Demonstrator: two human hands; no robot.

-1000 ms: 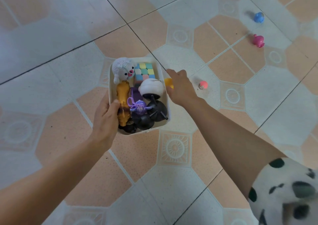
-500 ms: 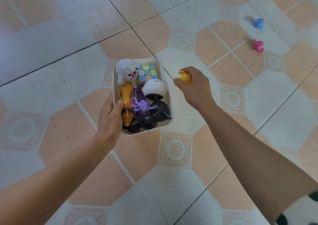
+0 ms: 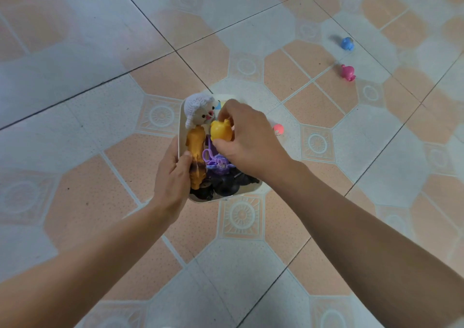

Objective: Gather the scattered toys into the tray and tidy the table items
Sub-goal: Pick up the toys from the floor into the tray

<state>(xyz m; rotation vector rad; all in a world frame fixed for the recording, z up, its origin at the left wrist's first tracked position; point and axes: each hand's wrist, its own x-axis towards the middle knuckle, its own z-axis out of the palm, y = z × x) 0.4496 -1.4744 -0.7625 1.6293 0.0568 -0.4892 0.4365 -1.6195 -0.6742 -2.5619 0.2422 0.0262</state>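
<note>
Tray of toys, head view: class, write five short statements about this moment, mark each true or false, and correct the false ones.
1. The right hand pinches a yellow toy above the tray. True.
2. The left hand hangs free. False: it grips the tray's left side.
3. A blue toy lies in the tray. False: it lies on the floor, far to the right.
4. A pink toy lies on the floor near the blue toy. True.
5. A knitted toy sits at the tray's far end. True.
</note>
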